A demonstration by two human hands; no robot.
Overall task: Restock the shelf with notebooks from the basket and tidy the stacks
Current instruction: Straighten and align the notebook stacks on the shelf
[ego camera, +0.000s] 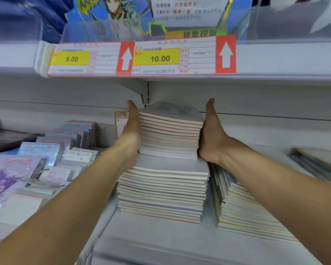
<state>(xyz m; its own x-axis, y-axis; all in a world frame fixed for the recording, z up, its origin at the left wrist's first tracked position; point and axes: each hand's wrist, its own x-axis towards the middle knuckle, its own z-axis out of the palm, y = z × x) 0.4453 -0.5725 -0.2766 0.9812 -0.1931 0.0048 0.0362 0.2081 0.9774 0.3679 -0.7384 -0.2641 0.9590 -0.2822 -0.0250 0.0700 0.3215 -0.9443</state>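
A tall stack of grey-covered notebooks stands on the white shelf (153, 238). Its upper batch (170, 134) sits set back on the wider lower batch (163, 194). My left hand (131, 131) presses flat against the upper batch's left side. On the opposite side my right hand (211, 134) lies flat against it, fingers pointing toward the shelf back, so the batch is squeezed between both palms. A second, lower stack of notebooks (243, 211) leans beside it on the right. The basket is out of view.
Packaged pastel notepads and ring-bound cards (46, 161) fill the shelf to the left. More books (317, 163) lie at the far right. The upper shelf edge with price tags (141, 58) hangs close above the stack.
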